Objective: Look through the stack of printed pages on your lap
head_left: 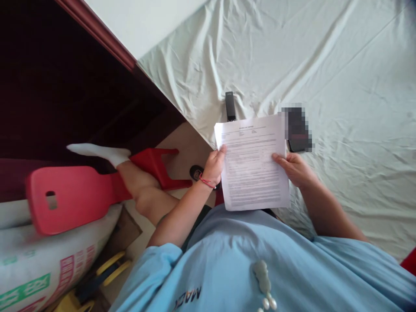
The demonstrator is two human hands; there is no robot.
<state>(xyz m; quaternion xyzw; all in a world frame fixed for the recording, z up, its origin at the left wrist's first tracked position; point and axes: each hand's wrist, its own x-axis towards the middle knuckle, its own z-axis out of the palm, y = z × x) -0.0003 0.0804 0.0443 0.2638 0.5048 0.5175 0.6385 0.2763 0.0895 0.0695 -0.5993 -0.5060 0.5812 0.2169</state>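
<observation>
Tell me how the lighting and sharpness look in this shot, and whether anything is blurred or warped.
Head view: even daylight on the white sheet, soft shadows only in its creases; the space under the bed is nearly black. The printed paper, held by left hand and right hand, is lit but its text is too small to read. A pixelated patch hides something beside it. Edges bend, wide-angle.

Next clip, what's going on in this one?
A person in a light blue shirt holds a printed sheet of paper up in front of them, the left hand gripping its left edge and the right hand its right edge. Beyond the sheet lies a bed with a wrinkled pale sheet, with a black stapler and a dark, blurred-out item on it. A red plastic stool sits to the left.
</observation>
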